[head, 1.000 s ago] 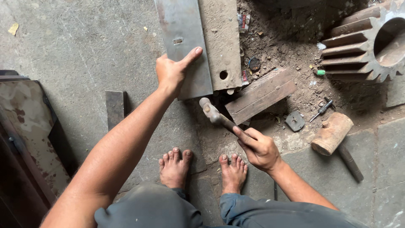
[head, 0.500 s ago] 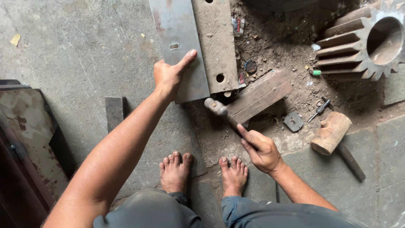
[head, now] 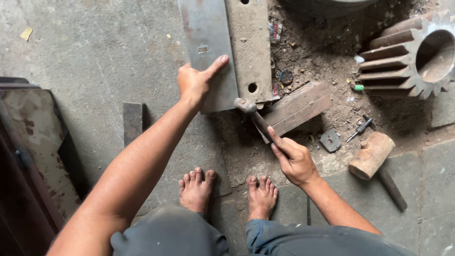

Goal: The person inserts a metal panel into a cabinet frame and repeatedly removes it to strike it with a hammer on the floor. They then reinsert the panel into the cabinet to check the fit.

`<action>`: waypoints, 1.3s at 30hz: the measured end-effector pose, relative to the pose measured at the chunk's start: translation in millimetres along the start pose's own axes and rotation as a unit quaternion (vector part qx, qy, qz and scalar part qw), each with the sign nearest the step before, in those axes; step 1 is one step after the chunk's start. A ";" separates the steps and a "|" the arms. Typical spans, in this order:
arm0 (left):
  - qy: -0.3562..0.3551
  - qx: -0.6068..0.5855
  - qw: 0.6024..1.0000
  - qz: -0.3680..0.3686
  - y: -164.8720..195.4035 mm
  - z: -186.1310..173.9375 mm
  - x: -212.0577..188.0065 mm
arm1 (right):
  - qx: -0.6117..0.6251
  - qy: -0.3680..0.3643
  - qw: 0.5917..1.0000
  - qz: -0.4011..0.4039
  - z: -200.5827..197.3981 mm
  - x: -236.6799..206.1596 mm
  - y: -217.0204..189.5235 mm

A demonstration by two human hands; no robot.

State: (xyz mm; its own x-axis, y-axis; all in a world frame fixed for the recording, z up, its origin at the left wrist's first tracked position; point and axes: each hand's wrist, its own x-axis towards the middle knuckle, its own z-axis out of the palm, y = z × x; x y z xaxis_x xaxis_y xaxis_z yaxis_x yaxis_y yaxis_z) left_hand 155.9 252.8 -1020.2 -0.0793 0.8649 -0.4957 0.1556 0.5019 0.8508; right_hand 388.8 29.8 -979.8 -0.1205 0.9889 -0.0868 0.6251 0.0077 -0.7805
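the hammer [head: 251, 114] head has swung down against the steel plate's [head: 208, 52] near end

So from my end, the flat plate [head: 208, 52] under my left hand [head: 194, 84] looks like dull grey steel, smooth but scuffed. The bar [head: 250, 47] beside it is rough, pitted metal. My hammer [head: 251, 114] has a worn metal head. The mallet [head: 372, 154] is raw wood, the gear [head: 407, 57] is rusty, and the floor [head: 95, 52] is matt concrete.
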 end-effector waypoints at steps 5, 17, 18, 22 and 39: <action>-0.015 -0.058 0.998 0.006 -1.3 0.4 -1.3 | 0.037 0.040 0.997 -0.054 -5.5 4.0 -3.5; -0.014 -0.017 1.000 -0.012 0.8 0.7 1.0 | 0.016 -0.001 1.000 -0.004 -11.1 18.0 -0.3; -0.009 0.005 1.000 -0.026 1.4 0.5 1.3 | 0.011 0.003 1.000 -0.006 -11.7 18.9 -1.0; -0.028 -0.037 0.999 -0.007 1.9 -0.4 0.9 | -0.005 0.024 0.999 -0.031 -12.6 19.3 -2.3; -0.023 -0.063 0.998 0.009 1.5 1.3 -1.0 | -0.001 0.016 1.000 -0.020 -14.0 18.6 -10.9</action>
State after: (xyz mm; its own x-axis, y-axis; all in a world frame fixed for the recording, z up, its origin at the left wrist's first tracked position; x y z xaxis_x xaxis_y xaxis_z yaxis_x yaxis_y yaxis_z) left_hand 157.5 252.7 -1018.7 -0.0314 0.8741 -0.4848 0.0310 0.4856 0.8736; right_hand 390.5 50.2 -964.3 -0.1202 0.9921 -0.0365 0.6223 0.0467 -0.7814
